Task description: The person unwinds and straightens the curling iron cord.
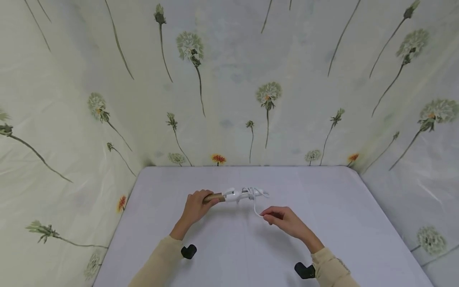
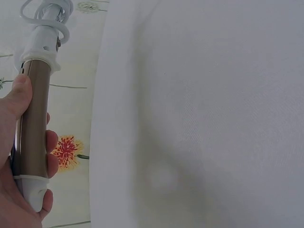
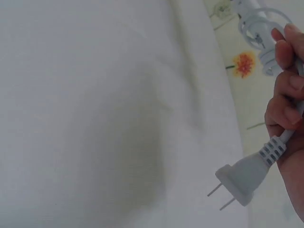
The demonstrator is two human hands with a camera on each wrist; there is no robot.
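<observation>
Started nearest the body: noticed beige sleeves and two black wrist mounts, both on the near side of the curling iron.

Found the left hand curled round the bronze barrel end of that curling iron, thumb on one side and fingers on the other, a firm grip. Held it roughly level, just above the tabletop as far as could be made out, about midway across and towards the far edge.

Saw the right hand just to the right of the curling iron and a bit nearer, fingers closed on the white cord right behind the plug. Left the plug's two flat pins sticking out free below the fist.

Progress-wise: counted a few loops of cord already sitting round the white handle, with one short slack run hanging from there down to the right hand. Judged it mostly wrapped, with only that last tail and the plug still loose. Couldn't tell from one moment whether the loops were going on or coming off.

Looked for writing: spotted no brand, label or readable text on the curling iron, cord or plug. Found only a dandelion-print backdrop beyond the curling iron.
</observation>
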